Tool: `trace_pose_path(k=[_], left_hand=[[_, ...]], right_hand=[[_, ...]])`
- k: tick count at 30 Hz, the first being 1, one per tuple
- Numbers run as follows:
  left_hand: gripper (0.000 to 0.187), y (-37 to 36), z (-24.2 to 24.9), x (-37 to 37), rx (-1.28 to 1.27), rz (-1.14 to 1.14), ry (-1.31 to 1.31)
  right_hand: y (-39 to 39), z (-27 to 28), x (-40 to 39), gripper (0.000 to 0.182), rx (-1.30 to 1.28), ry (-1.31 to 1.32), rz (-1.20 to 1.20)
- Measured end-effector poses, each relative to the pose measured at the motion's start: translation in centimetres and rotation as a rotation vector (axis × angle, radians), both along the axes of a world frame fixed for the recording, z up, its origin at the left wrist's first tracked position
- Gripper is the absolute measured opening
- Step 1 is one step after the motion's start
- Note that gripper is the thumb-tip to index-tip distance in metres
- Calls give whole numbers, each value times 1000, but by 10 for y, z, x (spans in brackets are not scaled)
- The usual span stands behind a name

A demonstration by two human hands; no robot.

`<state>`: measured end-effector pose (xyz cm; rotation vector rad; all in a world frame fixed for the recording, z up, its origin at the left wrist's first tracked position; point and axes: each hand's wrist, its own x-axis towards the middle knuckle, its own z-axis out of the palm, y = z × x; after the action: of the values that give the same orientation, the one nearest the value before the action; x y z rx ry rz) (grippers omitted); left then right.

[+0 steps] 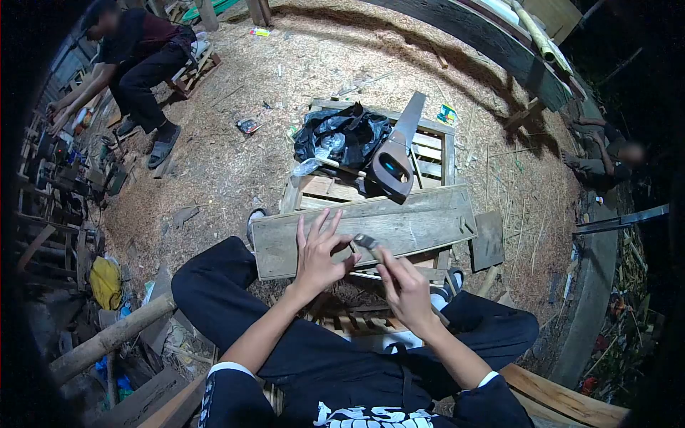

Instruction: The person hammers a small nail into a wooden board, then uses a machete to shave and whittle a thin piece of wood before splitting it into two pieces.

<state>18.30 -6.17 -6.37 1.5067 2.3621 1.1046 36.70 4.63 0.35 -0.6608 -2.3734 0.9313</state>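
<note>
My left hand (320, 255) rests over a long wooden board piece (435, 217) with raised edges, which lies across a slatted crate. Its thumb and forefinger pinch a small thin thing that looks like a nail, mostly hidden by the fingertips. The other fingers are spread upward. My right hand (407, 284) is closed round the handle of a hammer (367, 242). The hammer head is just right of the left fingertips, above the board. Beyond the board, a hand saw (397, 158) lies with its blade pointing away, beside a black plastic bag (342, 135).
The slatted wooden crate (448, 160) stands between my legs. A flat wood offcut (487, 241) lies right of the board. One person (143, 64) bends over at the far left; another person (606, 153) is at the far right. Wood shavings (235, 85) cover the ground.
</note>
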Motion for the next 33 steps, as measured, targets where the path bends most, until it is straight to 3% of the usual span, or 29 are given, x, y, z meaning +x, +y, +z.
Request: trace_pose_path(k=[2,4,7,8,10,14,16,18,20,23,24,26,28,30,32,33], left_hand=[[34,1,0,1,0,3,-2],[34,1,0,1,-7,15,-9],[33,0,0,0,-26,8,-10],[33,0,-2,0,-19,7,-8],[33,1,-2,1,-9,-1,-7],[35,-1,-2,1,-38,11,-6],[35,1,-1,1,-25,6,-7],[36,1,-2,0,-16,-1,3],[36,1,-1,-1,-21,4,-1],[36,0,-2,1,-21,2,-18],[36,1,-1,1,-7,6,-21],[36,0,-1,2,-20,2,-20],[35,1,-1,0,-37,12,-20],[34,1,0,1,-36,10,-35],[34,0,-1,1,-29,9,-27],[34,1,-1,2,-22,8,-20]], right_hand=[[2,-3,1,42,15,-229,100],[0,-1,-2,42,-10,-175,85],[-2,-6,-4,41,48,114,14],[1,-7,-3,41,53,115,11],[4,-8,-1,41,91,-213,111],[-5,-6,1,41,14,58,-5],[-3,-7,2,41,23,12,8],[1,-6,1,42,45,-232,87],[-2,0,2,40,34,-199,96],[-8,-9,2,39,-1,71,-16],[-5,-9,2,39,3,73,-17],[1,-8,2,41,71,-233,99],[-2,-2,-1,41,86,-171,94],[-7,-4,1,41,-27,66,-47],[-3,-12,1,41,22,83,-31],[0,-9,2,42,28,-78,32]])
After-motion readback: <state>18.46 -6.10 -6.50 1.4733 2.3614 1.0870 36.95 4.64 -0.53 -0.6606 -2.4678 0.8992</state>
